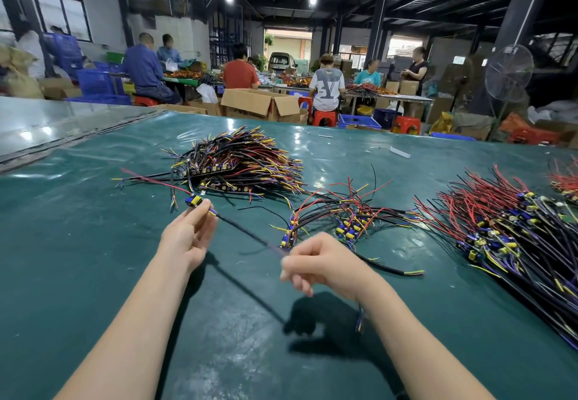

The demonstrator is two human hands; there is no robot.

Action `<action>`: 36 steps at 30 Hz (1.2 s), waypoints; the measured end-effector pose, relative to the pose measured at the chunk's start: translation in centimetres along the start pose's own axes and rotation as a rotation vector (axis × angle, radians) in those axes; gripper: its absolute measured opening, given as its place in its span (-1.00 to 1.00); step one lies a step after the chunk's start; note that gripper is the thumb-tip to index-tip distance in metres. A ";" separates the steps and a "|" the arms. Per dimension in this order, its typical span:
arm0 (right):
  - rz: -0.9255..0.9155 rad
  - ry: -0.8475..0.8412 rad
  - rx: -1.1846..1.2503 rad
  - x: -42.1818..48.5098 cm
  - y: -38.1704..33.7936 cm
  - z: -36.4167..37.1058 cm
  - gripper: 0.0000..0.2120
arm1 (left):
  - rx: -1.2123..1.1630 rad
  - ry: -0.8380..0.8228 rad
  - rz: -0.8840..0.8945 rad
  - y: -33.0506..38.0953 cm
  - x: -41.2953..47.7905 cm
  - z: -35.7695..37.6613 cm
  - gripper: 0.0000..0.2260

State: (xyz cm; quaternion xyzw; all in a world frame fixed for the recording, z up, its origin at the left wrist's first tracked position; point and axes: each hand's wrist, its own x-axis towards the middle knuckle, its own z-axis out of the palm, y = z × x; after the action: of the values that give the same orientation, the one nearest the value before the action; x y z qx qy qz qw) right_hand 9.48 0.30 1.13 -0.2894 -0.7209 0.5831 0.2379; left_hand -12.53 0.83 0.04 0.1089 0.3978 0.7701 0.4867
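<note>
With the left hand (184, 240) pinching the black lead (250, 234) just behind its yellow module (194, 201) and the right hand (322, 262) pinching it further along, above the green mat (93, 259), it wants drawing straight gently, without yanking the module.

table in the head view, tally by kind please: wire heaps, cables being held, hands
wire heaps: 4, one cut off at the right edge
held cable: 1
left hand, right hand: 2
total: 7
</note>
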 end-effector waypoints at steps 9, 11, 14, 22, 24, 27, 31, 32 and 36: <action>0.113 0.558 0.488 0.1 1.4 -3.0 -0.61 | 0.028 -0.536 -0.303 1.2 -2.1 0.1 -0.37; 0.102 0.488 0.364 0.4 1.5 -1.9 -0.74 | 0.491 -0.664 -0.275 0.2 -3.1 0.9 -0.51; 0.110 0.362 0.281 1.1 1.1 0.3 -0.81 | 0.731 -0.880 -0.361 -1.1 -4.2 1.7 -0.57; 0.037 0.430 0.386 1.1 0.7 0.7 -0.82 | 0.861 -0.809 -0.348 -2.9 -4.1 2.1 -0.68; 0.005 0.491 0.448 1.1 0.8 0.2 -0.77 | 0.780 -0.754 -0.383 -3.2 -4.0 2.2 -0.84; -0.029 0.488 0.482 1.1 0.9 -0.4 -0.74 | 0.700 -0.727 -0.448 -3.4 -4.2 2.5 -0.92; -0.020 0.454 0.391 1.1 1.2 -0.8 -0.77 | 0.807 -0.694 -0.378 -3.8 -4.3 2.6 -0.85; -0.004 0.471 0.326 1.0 1.3 -0.9 -0.78 | 0.864 -0.702 -0.349 -3.9 -4.3 2.5 -0.84; 0.005 0.622 0.217 1.0 1.6 -1.3 -0.79 | 1.005 -0.775 -0.271 -4.0 -4.6 2.4 -0.81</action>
State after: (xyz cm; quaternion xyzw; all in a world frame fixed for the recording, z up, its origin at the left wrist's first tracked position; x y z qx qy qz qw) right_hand 9.88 2.11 -0.13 -0.4282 -0.5468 0.5407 0.4747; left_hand -6.25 -0.93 -0.24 0.5424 0.5154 0.3266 0.5775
